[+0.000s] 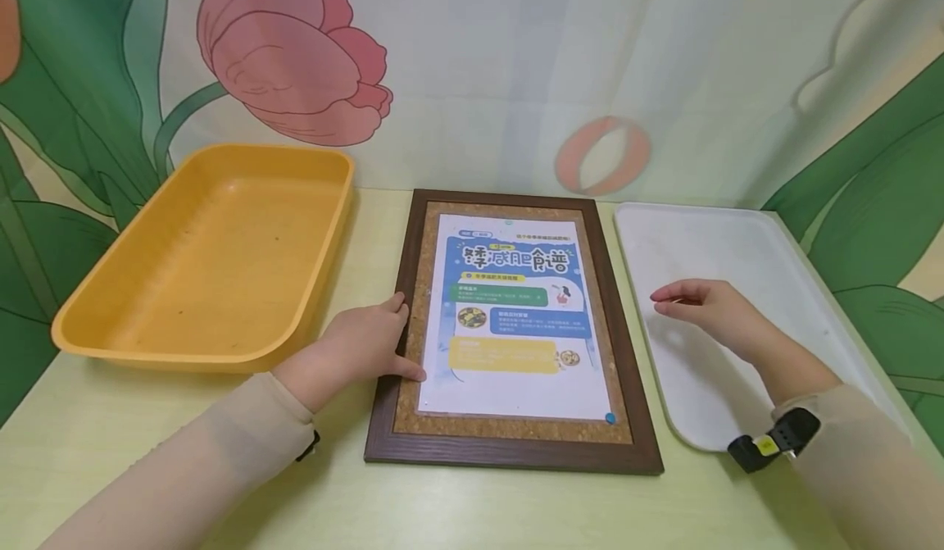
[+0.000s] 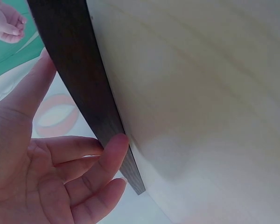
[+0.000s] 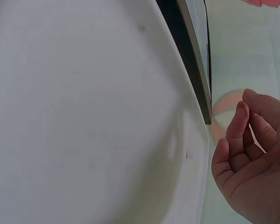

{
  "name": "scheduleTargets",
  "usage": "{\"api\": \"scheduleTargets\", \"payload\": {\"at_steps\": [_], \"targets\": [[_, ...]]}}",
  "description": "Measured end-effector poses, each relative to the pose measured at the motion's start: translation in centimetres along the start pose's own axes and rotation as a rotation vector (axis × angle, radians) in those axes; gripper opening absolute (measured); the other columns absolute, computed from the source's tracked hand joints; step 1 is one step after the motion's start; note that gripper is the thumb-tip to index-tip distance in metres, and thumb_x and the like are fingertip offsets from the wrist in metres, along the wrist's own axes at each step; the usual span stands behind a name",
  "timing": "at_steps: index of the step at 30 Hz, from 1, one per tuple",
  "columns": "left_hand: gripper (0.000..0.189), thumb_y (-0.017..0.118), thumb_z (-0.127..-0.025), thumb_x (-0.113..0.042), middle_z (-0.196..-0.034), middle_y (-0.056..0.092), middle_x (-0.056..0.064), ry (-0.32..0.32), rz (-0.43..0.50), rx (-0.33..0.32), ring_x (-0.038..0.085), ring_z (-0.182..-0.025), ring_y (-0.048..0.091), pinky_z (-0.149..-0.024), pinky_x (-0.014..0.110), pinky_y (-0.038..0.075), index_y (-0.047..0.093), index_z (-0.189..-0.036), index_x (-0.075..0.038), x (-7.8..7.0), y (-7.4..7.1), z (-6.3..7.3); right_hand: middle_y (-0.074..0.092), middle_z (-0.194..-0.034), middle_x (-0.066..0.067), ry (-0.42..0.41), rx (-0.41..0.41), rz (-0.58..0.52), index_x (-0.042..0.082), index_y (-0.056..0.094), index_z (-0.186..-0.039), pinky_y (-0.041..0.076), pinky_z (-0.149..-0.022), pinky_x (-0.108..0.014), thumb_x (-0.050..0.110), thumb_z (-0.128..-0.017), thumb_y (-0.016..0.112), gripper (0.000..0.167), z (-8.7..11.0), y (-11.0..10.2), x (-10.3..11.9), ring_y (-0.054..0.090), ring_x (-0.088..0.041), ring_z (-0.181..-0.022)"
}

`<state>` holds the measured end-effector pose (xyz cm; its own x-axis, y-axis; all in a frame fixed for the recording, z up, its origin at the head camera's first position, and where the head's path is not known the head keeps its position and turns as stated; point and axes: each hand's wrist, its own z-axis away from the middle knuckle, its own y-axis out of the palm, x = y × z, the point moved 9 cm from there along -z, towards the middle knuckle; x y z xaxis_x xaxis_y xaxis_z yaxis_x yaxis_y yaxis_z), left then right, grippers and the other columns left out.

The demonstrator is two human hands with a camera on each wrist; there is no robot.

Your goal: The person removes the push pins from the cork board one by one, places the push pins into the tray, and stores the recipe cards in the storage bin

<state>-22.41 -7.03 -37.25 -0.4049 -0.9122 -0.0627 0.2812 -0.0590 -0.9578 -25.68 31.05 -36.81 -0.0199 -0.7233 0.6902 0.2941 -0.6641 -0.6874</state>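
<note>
A dark brown framed corkboard [image 1: 516, 434] lies flat in the middle, with a printed blue-and-white poster [image 1: 509, 390] on its cork. A blue pushpin [image 1: 610, 418] marks the poster's lower right corner; a small green one [image 1: 509, 223] is at its top edge. My left hand [image 1: 359, 341] rests on the board's left edge. Its thumb lies over the wood, and in the left wrist view a finger [image 2: 115, 149] touches the frame's side. Above the white tray [image 1: 708, 238], near its left rim, my right hand [image 1: 708, 300] hovers with loosely bent fingers, thumb tip by the forefinger; nothing shows between them.
An orange-yellow deep tray [image 1: 214, 288] stands at the left, its rim close to my left forearm. The white tray borders the corkboard's right side. Behind the light green table [image 1: 472, 509] hangs a cloth [image 1: 472, 66] printed with flowers and leaves.
</note>
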Motion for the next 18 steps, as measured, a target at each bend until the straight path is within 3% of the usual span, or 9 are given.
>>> {"api": "scheduleTargets", "payload": {"at_steps": [6,18], "targets": [[0.1,0.068,-0.069,-0.064,-0.144,0.035,0.021,-0.005,-0.002,0.01,0.033,-0.115,0.053,-0.064,0.037,0.051,0.043,-0.135,0.007,0.0,0.1,-0.1,0.062,-0.114,-0.013,-0.038,0.037,-0.041,-0.001,0.061,-0.116,0.044,-0.08,-0.019,0.031,-0.09,0.062,0.041,1.0,1.6,1.3,0.054,-0.009,-0.096],[0.1,0.068,-0.07,-0.064,-0.145,0.034,0.021,-0.009,0.007,0.015,0.033,-0.118,0.051,-0.067,0.038,0.052,0.042,-0.136,0.006,0.2,0.3,-0.1,0.065,-0.097,-0.011,-0.076,0.107,-0.108,-0.003,0.065,-0.106,0.048,-0.077,-0.022,0.019,-0.089,0.064,0.027,2.8,4.4,2.7,0.059,-0.018,-0.086]]}}
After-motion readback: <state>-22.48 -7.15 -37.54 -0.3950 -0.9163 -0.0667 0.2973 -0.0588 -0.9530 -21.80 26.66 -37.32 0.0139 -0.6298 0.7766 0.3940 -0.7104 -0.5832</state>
